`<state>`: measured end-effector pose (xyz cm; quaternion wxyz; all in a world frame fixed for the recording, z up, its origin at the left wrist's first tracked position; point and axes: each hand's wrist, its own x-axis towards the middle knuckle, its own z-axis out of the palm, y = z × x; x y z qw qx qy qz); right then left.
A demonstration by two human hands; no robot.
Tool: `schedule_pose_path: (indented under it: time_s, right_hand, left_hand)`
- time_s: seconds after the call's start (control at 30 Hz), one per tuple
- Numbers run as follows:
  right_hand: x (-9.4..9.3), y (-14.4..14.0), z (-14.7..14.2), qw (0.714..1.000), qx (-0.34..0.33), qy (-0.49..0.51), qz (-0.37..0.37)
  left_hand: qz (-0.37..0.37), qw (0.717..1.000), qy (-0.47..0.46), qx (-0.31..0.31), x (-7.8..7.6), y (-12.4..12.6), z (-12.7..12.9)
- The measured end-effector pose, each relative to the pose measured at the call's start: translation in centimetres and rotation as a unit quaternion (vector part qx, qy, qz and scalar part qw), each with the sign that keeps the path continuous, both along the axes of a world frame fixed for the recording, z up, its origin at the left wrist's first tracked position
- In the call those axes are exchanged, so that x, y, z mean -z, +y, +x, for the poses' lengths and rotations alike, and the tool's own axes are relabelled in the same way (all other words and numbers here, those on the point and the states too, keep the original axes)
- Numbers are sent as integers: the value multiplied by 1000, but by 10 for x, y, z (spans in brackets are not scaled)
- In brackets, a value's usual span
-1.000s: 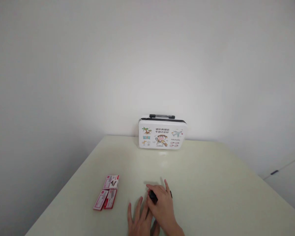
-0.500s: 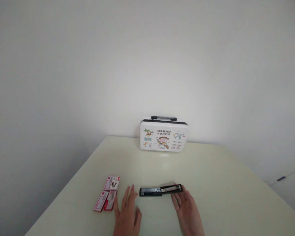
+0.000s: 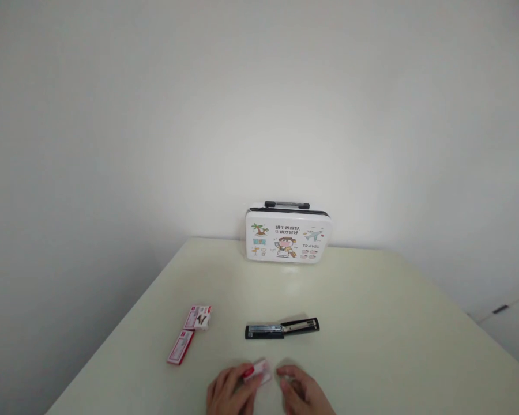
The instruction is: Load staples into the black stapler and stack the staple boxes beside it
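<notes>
Head cam, sole view; items listed near to far.

1. L hand (image 3: pixel 230 391): bottom edge, approx. ctr. Thumb & fingers closed on 1 small box, grip snug, box end poking out past fingertips twd R hand.

2. Small box (image 3: pixel 263 369): white/pink w/ red patch, slightly blurred; sits in L hand's fingers, tilted, btwn the 2 hands, nearer viewer than stapler. Print illegible; whether its flap is open, can't tell.

3. R hand (image 3: pixel 305 391): just R of small box, apart from it. Fingers bent, thumb & index part-spread w/ small gap facing box end; no item visible in grip.

4. Stapler (image 3: pixel 263 332): blk, metal parts showing; lies on table beyond both hands, swung open nearly flat, L half approx. level, R half angled slightly up. Touched by neither hand.

5. Lower carton (image 3: pixel 180 347): white top, pink-framed label, red side; flat, L of hands, set at a slant.

6. Upper carton (image 3: pixel 198 317): white/pink w/ stapler pic; just beyond no. 5, corners abt. touching. 1 pc. or 2, can't tell.

7. Case (image 3: pixel 288 235): white, cartoon prints, "TRAVEL" text, blk handle (image 3: pixel 286 204) on top; upright at far edge of table (image 3: pixel 372 323), near wall (image 3: pixel 259 115).
</notes>
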<state>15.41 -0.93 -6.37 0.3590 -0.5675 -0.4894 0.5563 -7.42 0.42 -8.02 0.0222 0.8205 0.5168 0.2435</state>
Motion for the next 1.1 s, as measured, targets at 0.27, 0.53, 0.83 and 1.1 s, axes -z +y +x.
schedule_pose_path:
  time_s: [0.27, 0.53, 0.83, 1.1]
  right_hand:
    - [-8, 24, 41, 995, 39, -79, 54]
    - [-43, 21, 61, 958, 59, -262, 98]
    - [-91, 63, 14, 860, -197, -423, 206]
    - [-83, 66, 14, 846, -252, -412, 227]
  left_hand:
    - [-149, 973, -131, 116, -37, 26, 32]
    - [-175, 959, -199, 103, -33, 26, 31]
    - [-177, 949, -240, 104, -35, 26, 33]
    - [-184, 947, -240, 111, -39, 25, 33]
